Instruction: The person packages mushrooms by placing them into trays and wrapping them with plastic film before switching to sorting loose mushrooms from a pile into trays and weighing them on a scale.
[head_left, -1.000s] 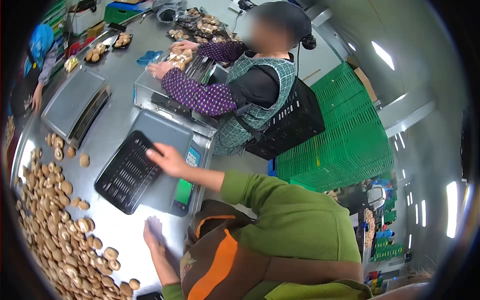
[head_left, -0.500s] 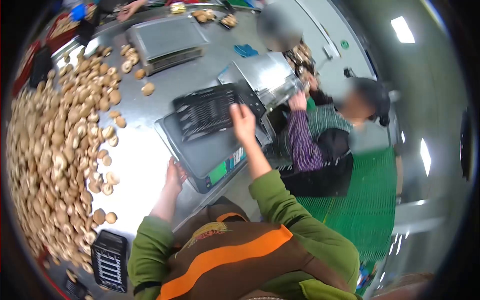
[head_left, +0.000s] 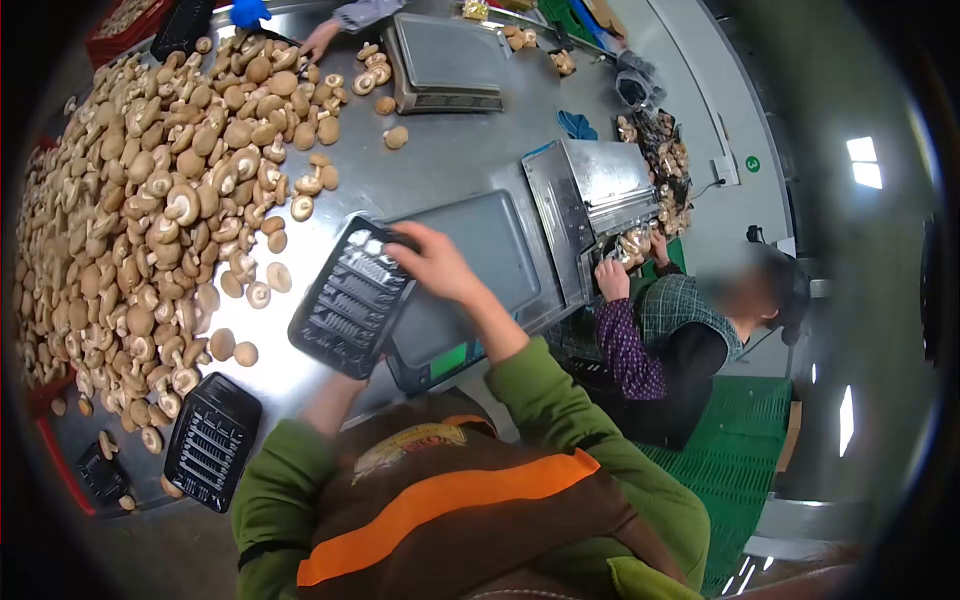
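Observation:
A black plastic tray (head_left: 350,300) is tilted over the left edge of the scale (head_left: 470,260), a grey-topped one with a lit green display. My right hand (head_left: 436,262) grips the tray by its upper right rim. Under the tray's lower end is my left hand (head_left: 352,384), its fingers hidden behind the black plastic. To the left, a large heap of brown mushrooms (head_left: 140,230) covers the steel table, with several loose ones close to the tray. A second black tray (head_left: 213,440) lies near my left sleeve.
Another scale (head_left: 455,60) stands at the back, near a person's hand (head_left: 320,40) by the heap. On the right, a co-worker (head_left: 670,320) handles packed mushrooms (head_left: 635,245) beside a metal machine (head_left: 600,180). A blue cloth (head_left: 577,125) lies behind it.
My right hand has moved the tray left, off the middle of the scale and toward the mushrooms. My left hand, open beside the scale before, is now mostly hidden under the tray.

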